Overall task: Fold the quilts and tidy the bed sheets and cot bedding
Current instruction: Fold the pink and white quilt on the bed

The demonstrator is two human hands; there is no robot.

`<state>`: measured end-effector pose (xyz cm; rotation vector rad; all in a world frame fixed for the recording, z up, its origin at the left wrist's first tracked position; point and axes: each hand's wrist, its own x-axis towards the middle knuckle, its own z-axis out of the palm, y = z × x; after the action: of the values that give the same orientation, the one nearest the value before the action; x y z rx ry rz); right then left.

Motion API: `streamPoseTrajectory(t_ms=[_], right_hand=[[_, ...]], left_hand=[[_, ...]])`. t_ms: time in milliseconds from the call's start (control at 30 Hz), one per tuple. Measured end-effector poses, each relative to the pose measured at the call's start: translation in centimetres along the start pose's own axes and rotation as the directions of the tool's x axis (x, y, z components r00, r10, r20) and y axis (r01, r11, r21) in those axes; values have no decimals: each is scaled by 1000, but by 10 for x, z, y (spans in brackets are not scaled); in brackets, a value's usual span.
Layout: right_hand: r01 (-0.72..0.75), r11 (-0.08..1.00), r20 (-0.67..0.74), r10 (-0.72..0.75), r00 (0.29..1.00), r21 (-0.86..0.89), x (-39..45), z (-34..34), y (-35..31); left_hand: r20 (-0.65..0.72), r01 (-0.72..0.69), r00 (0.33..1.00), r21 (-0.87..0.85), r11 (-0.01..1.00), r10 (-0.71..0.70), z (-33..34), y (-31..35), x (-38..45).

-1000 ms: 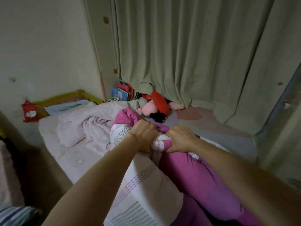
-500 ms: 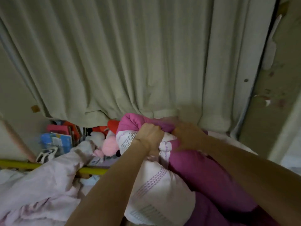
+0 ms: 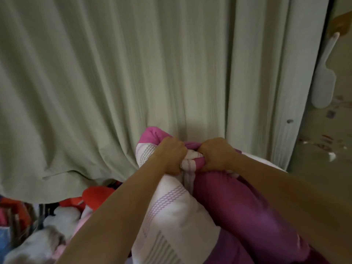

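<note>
From the head view, I see both arms stretched forward and the two hands meeting at the top of the quilt (image 3: 190,212), which rises from the near bottom edge up to the middle of the picture. My left hand (image 3: 171,155) is curled tight around a bunched fold of the white, striped side, and my right hand (image 3: 215,155) grips the magenta side just beside it, the knuckles almost touching. I judge the fists sit this close because they are gathering one edge or corner together (a thick quilt slips if held loosely), so that the bulk hangs below and can be shaken straight for folding.

Far behind the hands hangs a pale green curtain (image 3: 114,82), filling most of the picture. Under its hem at the near left lie a red and white soft toy (image 3: 95,195) and pale crumpled bedding (image 3: 34,244), blurred. On the right wall hangs a white brush-like thing (image 3: 323,82).

The folding itself, I judge, is not yet begun.
</note>
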<state>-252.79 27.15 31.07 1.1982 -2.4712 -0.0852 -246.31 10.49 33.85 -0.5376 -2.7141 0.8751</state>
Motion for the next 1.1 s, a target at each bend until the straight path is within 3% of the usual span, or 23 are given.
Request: streamPoseTrajectory(t_ms=[167,400,567,733,800,933,1100], right_hand=[[24,1000,-15,-24,1000,-8,80,16,57],[77,986,-362,-126,924,-145,147,20,95],[13,990,-303,-56,951,-141,123,116,61],[129,967,-13,-135,991,-218,56,272,-6],[164,965,19,-163,986,-203,28,321,-36],[140,981,-4,-142,990,-132,0,347,-71],[-57,998,-33,58,998,30,-24,315,-65]], left_hand=[[-7,40,999,10,999,-40,31,-56,75],[-107,188,978,61,980,-181,50,-111,122],[14,154,988,-25,988,-154,132,-57,111],[253,100,966,-191,977,-49,267,53,64],[319,116,947,-248,962,-32,311,96,37],[365,92,931,-224,970,-4,335,128,8],[326,10,940,-315,949,98,300,88,19]])
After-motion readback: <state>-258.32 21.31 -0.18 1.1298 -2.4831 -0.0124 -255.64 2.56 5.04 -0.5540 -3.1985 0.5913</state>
